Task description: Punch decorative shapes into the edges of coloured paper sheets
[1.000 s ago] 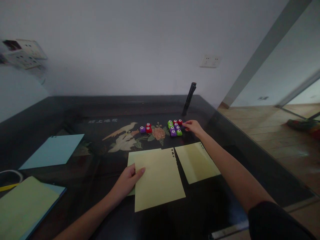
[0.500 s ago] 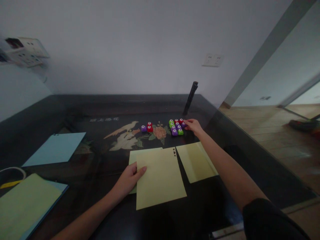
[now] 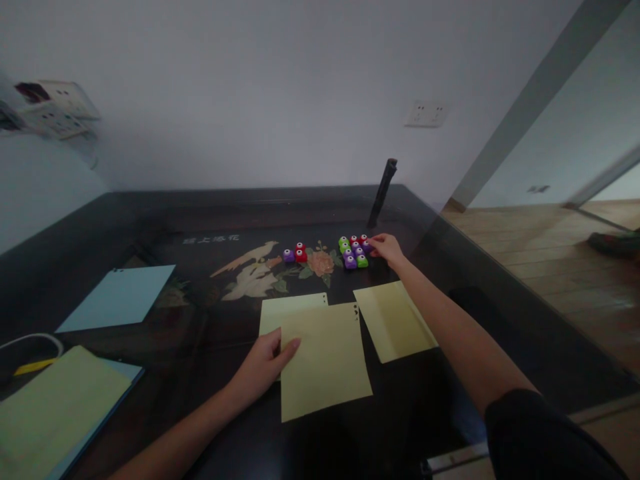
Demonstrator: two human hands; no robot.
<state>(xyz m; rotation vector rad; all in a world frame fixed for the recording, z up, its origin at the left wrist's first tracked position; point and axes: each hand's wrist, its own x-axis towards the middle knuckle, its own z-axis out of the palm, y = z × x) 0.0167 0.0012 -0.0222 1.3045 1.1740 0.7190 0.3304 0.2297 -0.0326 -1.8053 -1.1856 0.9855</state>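
Note:
My left hand [image 3: 264, 363] grips the left edge of a yellow paper sheet [image 3: 327, 363], thumb on top. That sheet lies over a second yellow sheet [image 3: 287, 310] and has small punched shapes at its top right corner. My right hand [image 3: 387, 248] reaches far across the table. Its fingertips pinch a small purple punch [image 3: 367, 246] at the right side of a cluster of red, green and purple punches [image 3: 352, 252]. A third yellow sheet [image 3: 395, 321] lies under my right forearm.
Three more punches [image 3: 295, 254] sit left of the cluster on the dark painted table [image 3: 210, 220]. A black rod [image 3: 382, 192] leans behind them. A blue sheet [image 3: 119, 297], a paper stack [image 3: 55, 407] and a tape roll [image 3: 30, 347] lie at the left.
My right hand has moved left against the cluster, where a purple punch now shows at its fingertips. My left hand has slid the top yellow sheet slightly toward me.

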